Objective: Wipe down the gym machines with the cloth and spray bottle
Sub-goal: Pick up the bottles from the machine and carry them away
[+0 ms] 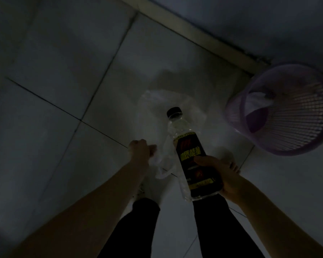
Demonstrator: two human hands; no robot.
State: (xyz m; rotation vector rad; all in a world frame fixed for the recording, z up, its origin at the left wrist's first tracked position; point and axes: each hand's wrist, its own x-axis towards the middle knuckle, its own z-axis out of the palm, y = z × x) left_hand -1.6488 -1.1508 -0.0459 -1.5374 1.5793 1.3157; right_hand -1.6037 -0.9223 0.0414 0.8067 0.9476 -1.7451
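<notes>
The purple mesh wastebasket [302, 116] holds white crumpled paper [257, 101]. The right hand [226, 175] wraps around a black-capped plastic bottle [190, 149] above the clear plastic bag [153, 116], whose edge the left hand [140, 149] clutches.

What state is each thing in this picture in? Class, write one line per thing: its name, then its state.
bottle: black cap on, clear upper part looks empty, held tilted.
right hand: fingers curled round the bottle's labelled lower part.
left hand: gripping the plastic bag.
plastic bag: clear, crumpled, held at one edge.
basket: purple mesh, uncovered, something white inside.
</notes>
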